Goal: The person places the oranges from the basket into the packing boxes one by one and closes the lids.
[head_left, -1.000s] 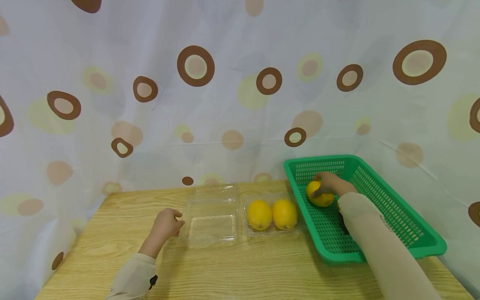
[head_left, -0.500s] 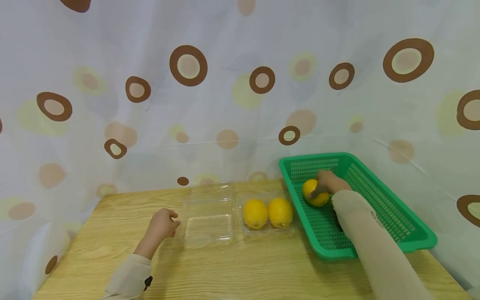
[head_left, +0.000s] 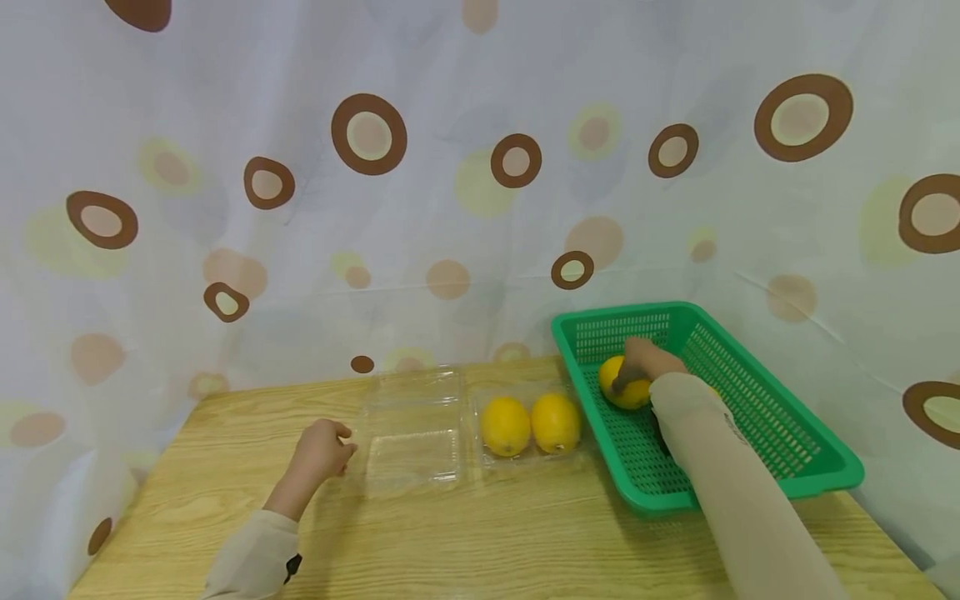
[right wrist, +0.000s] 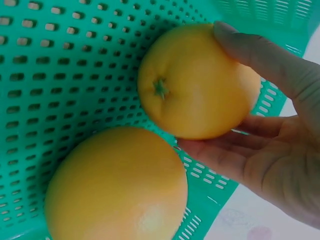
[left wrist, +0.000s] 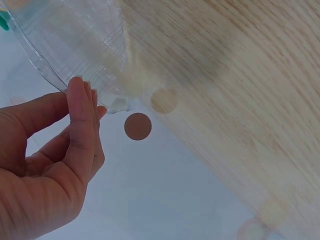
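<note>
My right hand reaches into a green plastic basket. It grips an orange, thumb on one side and fingers on the other; in the head view the hand partly covers this orange. A second orange lies beside it in the basket, mostly behind my sleeve in the head view. At the left, my left hand pinches the edge of a clear plastic container between thumb and fingertips. That container stands with its lid raised at the back, and no fruit shows in it.
Between that container and the basket, a second clear container holds two oranges side by side. Everything stands on a wooden table. A patterned white curtain hangs directly behind the table.
The whole head view has shifted slightly left. My right hand keeps its hold on the orange in the basket, and my left hand stays at the container's edge.
</note>
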A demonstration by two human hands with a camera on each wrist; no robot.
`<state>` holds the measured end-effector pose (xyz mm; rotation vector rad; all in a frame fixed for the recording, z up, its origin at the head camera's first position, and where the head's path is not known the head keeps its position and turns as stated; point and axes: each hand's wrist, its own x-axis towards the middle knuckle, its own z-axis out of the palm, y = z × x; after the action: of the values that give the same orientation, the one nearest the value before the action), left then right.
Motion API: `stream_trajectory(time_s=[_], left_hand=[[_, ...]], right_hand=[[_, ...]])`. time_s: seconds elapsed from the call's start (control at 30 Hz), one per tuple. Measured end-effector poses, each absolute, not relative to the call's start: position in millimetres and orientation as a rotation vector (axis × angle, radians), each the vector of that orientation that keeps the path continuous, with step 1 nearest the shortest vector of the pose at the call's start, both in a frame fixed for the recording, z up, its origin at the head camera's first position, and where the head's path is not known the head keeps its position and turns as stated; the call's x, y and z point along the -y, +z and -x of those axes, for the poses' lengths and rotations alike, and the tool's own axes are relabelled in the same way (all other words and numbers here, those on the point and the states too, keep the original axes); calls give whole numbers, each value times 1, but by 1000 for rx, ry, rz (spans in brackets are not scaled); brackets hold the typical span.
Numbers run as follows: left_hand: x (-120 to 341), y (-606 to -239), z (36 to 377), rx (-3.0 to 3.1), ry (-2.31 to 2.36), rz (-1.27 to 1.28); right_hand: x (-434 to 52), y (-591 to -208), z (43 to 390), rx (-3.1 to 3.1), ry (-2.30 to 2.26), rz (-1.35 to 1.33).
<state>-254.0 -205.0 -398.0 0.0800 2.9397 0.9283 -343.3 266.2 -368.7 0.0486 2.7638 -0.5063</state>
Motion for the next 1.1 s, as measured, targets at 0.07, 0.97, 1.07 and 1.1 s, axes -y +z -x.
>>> stream_trajectory(time_s=[0.07, 0.97, 1.07, 1.1], left_hand=[[205, -398, 254, -2938, 922, -72], [207, -405, 255, -2954, 946, -66], [207, -405, 255, -2964, 943, -71], [207, -405, 255, -2967, 940, -72]], right_hand=[[-263, -369, 343, -2769, -494, -51], [-270, -340, 335, -2873, -504, 250], [-273, -336, 334, -2901, -485, 264], [-274, -335, 334, -2908, -485, 263]])
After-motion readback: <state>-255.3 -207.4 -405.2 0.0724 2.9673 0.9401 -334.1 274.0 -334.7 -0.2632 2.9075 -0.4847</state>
